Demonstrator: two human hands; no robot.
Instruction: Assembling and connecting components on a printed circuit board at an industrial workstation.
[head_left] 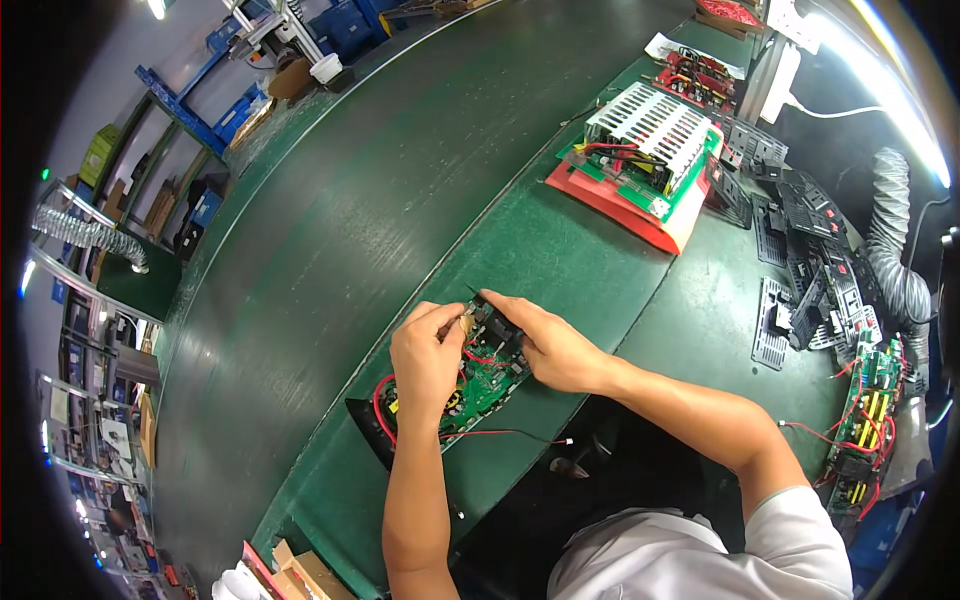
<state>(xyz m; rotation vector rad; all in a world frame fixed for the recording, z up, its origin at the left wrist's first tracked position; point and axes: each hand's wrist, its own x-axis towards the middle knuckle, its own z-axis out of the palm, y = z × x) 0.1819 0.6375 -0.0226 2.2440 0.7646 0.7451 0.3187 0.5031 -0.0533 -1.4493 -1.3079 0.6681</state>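
A green circuit board (pixel 488 378) with red wires and dark parts lies on the green bench in front of me, over a black casing (pixel 372 432) that shows at its near left end. My left hand (pixel 428 355) reaches over the board, thumb and fingers pinched together at its far end; what they pinch is too small to make out. My right hand (pixel 562 350) holds the board's far right corner, its index finger stretched along the black end piece. A thin red and black lead (pixel 515 433) with a white plug trails off the board's near side.
A white slotted metal cage (pixel 655 125) on a green board rests on a red pad (pixel 625 215) at the far right. Black slotted panels (pixel 815 270) and wired boards (pixel 868 420) pile up at the right. A conveyor belt (pixel 330 220) runs along the left. A cardboard box (pixel 305 575) stands near left.
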